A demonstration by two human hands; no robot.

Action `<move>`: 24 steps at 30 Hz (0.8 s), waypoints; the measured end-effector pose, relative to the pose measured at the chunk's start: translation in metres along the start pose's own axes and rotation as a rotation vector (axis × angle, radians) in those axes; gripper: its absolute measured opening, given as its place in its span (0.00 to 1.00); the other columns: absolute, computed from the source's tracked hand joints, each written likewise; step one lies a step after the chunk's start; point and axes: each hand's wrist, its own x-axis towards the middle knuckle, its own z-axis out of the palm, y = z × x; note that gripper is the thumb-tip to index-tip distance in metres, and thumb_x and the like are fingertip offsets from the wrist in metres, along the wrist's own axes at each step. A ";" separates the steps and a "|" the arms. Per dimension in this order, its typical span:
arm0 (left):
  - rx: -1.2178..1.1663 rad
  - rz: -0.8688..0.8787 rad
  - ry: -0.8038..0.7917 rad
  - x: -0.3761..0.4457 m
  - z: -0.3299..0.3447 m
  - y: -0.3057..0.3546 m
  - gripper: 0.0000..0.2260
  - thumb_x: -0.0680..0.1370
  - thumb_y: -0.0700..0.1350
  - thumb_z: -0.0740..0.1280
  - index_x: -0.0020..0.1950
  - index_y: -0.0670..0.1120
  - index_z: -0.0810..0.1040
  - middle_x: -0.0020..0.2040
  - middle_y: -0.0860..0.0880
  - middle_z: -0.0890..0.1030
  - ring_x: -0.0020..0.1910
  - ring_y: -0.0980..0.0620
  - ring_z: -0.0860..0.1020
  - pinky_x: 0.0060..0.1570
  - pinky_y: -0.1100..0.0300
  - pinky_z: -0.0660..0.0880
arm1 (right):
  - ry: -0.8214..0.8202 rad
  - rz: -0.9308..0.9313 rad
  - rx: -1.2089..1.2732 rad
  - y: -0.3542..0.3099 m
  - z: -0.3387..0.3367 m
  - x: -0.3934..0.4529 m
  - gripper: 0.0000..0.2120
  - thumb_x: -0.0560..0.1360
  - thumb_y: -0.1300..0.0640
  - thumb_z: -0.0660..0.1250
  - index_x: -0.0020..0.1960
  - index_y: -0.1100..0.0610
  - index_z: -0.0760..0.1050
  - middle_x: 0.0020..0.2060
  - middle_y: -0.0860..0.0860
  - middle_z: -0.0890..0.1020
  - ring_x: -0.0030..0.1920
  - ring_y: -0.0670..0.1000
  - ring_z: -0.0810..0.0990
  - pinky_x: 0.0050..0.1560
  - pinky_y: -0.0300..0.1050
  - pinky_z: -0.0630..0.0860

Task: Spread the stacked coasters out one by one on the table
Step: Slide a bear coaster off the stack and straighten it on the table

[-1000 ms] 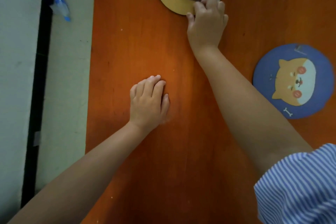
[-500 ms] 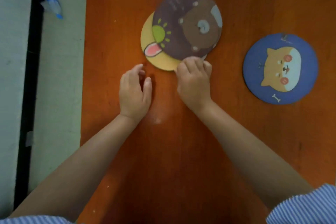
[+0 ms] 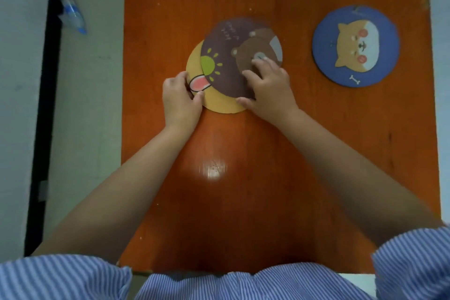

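Note:
A brown coaster (image 3: 229, 56) with a bear and a green sun lies on top of a yellow coaster (image 3: 219, 102) with a pink rabbit ear, offset up and right, in the middle of the orange table (image 3: 243, 178). My left hand (image 3: 180, 100) pinches the yellow coaster's left edge. Fingers of my right hand (image 3: 270, 87) press flat on the brown coaster's lower right part, thumb at the yellow coaster's edge. A blue coaster (image 3: 355, 46) with a dog face lies alone to the right.
The table's left edge runs along a pale floor, where a crumpled plastic bottle (image 3: 73, 16) lies beside a black strip. The right table edge is just beyond the blue coaster. My striped sleeves fill the bottom of the view.
The two stacked coasters came closer to me. My left hand moved up from the bare table to the yellow coaster's edge. My right hand shifted onto the brown coaster's face.

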 end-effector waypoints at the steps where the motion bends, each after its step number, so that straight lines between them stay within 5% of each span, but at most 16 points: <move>1: 0.052 0.045 0.003 -0.003 0.001 0.000 0.19 0.72 0.42 0.68 0.61 0.41 0.72 0.58 0.38 0.73 0.55 0.42 0.73 0.54 0.55 0.70 | -0.052 -0.047 -0.088 0.001 -0.002 0.005 0.24 0.73 0.49 0.68 0.64 0.61 0.70 0.69 0.63 0.68 0.71 0.63 0.63 0.66 0.58 0.65; 3: 0.199 0.162 -0.022 -0.013 0.005 -0.001 0.16 0.74 0.44 0.65 0.60 0.40 0.73 0.60 0.38 0.73 0.58 0.40 0.70 0.57 0.51 0.69 | -0.041 -0.189 -0.307 -0.004 -0.002 0.004 0.14 0.76 0.53 0.64 0.56 0.62 0.75 0.61 0.65 0.77 0.64 0.63 0.73 0.58 0.54 0.76; 5: 0.286 0.223 -0.056 -0.023 0.006 -0.002 0.15 0.76 0.44 0.63 0.60 0.39 0.73 0.61 0.38 0.73 0.60 0.39 0.69 0.58 0.49 0.67 | 0.061 -0.282 -0.538 -0.009 -0.006 -0.006 0.02 0.70 0.58 0.69 0.39 0.56 0.80 0.40 0.54 0.86 0.44 0.54 0.86 0.35 0.40 0.82; 6: 0.285 0.227 -0.051 -0.026 0.005 -0.002 0.15 0.76 0.45 0.62 0.59 0.38 0.74 0.60 0.38 0.75 0.60 0.39 0.70 0.57 0.51 0.67 | 0.116 -0.298 -0.546 -0.011 -0.010 -0.011 0.04 0.65 0.59 0.72 0.32 0.54 0.78 0.30 0.50 0.85 0.32 0.48 0.85 0.25 0.36 0.78; 8: 0.087 0.179 -0.043 -0.035 0.001 0.000 0.12 0.78 0.45 0.61 0.50 0.37 0.78 0.48 0.38 0.78 0.52 0.39 0.74 0.48 0.55 0.66 | 0.146 -0.314 -0.417 -0.017 -0.015 -0.024 0.06 0.64 0.62 0.68 0.29 0.54 0.76 0.23 0.49 0.80 0.22 0.47 0.79 0.22 0.35 0.72; 10: -0.320 -0.060 -0.225 -0.050 -0.005 0.005 0.12 0.78 0.47 0.59 0.41 0.42 0.77 0.37 0.45 0.77 0.39 0.46 0.78 0.36 0.57 0.69 | 0.253 -0.314 -0.285 -0.029 -0.003 -0.054 0.10 0.66 0.63 0.59 0.30 0.56 0.76 0.23 0.50 0.80 0.23 0.50 0.78 0.28 0.38 0.75; 12: -0.540 -0.253 -0.380 -0.076 -0.003 0.004 0.07 0.78 0.45 0.61 0.40 0.48 0.72 0.35 0.49 0.77 0.28 0.58 0.78 0.26 0.64 0.73 | 0.277 -0.321 -0.205 -0.042 0.019 -0.096 0.08 0.67 0.64 0.64 0.31 0.56 0.76 0.25 0.52 0.80 0.25 0.52 0.79 0.32 0.40 0.76; 14: -0.443 -0.179 -0.450 -0.102 -0.002 -0.007 0.05 0.77 0.37 0.62 0.46 0.47 0.70 0.39 0.48 0.77 0.28 0.60 0.78 0.24 0.68 0.75 | 0.216 -0.290 -0.076 -0.050 0.035 -0.138 0.08 0.69 0.61 0.70 0.31 0.58 0.76 0.27 0.53 0.82 0.29 0.54 0.81 0.36 0.42 0.78; 18: -0.426 -0.110 -0.620 -0.124 -0.015 -0.034 0.16 0.78 0.33 0.58 0.63 0.45 0.67 0.47 0.50 0.75 0.38 0.57 0.74 0.26 0.72 0.74 | 0.234 -0.099 0.217 -0.039 0.046 -0.183 0.08 0.72 0.61 0.65 0.40 0.65 0.79 0.40 0.61 0.84 0.42 0.59 0.83 0.44 0.52 0.78; 24: -0.391 0.067 -0.937 -0.137 -0.031 -0.033 0.17 0.79 0.33 0.56 0.59 0.54 0.70 0.45 0.56 0.78 0.36 0.65 0.77 0.31 0.69 0.73 | 0.084 0.294 0.488 -0.005 0.045 -0.195 0.21 0.76 0.56 0.66 0.66 0.63 0.67 0.62 0.61 0.74 0.62 0.59 0.72 0.59 0.49 0.71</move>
